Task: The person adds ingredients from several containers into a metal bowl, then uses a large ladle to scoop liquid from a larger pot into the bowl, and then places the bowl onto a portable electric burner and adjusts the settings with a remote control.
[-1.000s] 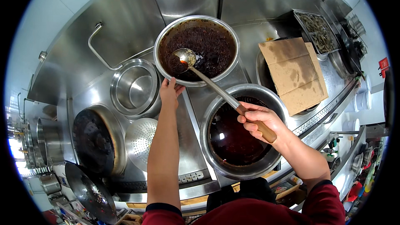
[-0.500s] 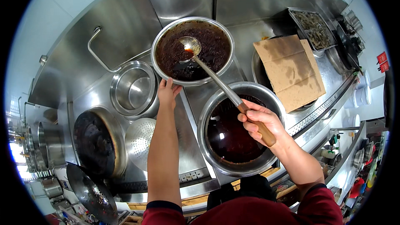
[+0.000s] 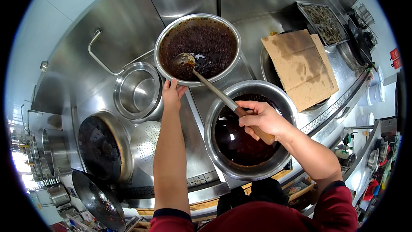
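Note:
My right hand [image 3: 260, 120] is closed round the wooden handle of a long steel ladle [image 3: 217, 92]. The ladle's scoop lies partly sunk in a dark, grainy sauce [image 3: 201, 45], towards the near left of the far steel basin [image 3: 199, 16]. At that basin's near rim, my left hand [image 3: 172, 95] grips the edge, with part of the fingers hidden below it. Under my right hand stands a second steel basin [image 3: 208, 139] holding dark, glossy liquid [image 3: 240, 141]; the ladle's shaft crosses above its far edge.
An empty-looking steel pot [image 3: 136, 92] and a perforated strainer [image 3: 146, 146] are to the left, beside a blackened pan [image 3: 101, 146] and a wok [image 3: 96, 197]. Stained cardboard [image 3: 300, 68] covers a vessel on the right. Behind it sits a tray of brownish food [image 3: 324, 23].
The ladle's scoop has moved left and nearer within the far basin, and dipped deeper into the sauce. My right hand has shifted slightly left and away from me; my left hand stays at the rim.

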`<state>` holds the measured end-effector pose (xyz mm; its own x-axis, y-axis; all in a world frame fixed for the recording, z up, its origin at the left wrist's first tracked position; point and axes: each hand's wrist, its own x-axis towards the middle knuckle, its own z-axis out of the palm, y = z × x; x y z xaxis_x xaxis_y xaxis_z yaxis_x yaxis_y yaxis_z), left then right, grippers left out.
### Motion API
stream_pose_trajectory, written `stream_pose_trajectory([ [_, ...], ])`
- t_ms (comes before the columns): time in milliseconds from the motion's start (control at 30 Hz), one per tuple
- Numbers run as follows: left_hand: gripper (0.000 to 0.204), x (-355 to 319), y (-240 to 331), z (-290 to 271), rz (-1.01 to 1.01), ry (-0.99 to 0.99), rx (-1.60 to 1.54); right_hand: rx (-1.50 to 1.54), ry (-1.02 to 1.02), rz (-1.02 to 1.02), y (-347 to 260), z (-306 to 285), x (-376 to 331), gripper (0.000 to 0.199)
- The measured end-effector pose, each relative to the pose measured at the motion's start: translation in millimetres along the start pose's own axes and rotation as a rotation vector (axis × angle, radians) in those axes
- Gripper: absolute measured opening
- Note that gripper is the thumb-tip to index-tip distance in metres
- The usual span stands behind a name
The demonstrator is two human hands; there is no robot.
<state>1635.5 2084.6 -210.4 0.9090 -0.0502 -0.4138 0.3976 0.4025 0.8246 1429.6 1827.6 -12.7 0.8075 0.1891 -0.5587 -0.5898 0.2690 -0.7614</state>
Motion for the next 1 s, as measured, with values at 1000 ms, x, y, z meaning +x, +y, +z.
stream_pose_trajectory([
  [1000,0.053,-332,18,-54,0.205,0.240,0.073,0.726,-0.280,-0.072,10,-32,-21,0.010],
])
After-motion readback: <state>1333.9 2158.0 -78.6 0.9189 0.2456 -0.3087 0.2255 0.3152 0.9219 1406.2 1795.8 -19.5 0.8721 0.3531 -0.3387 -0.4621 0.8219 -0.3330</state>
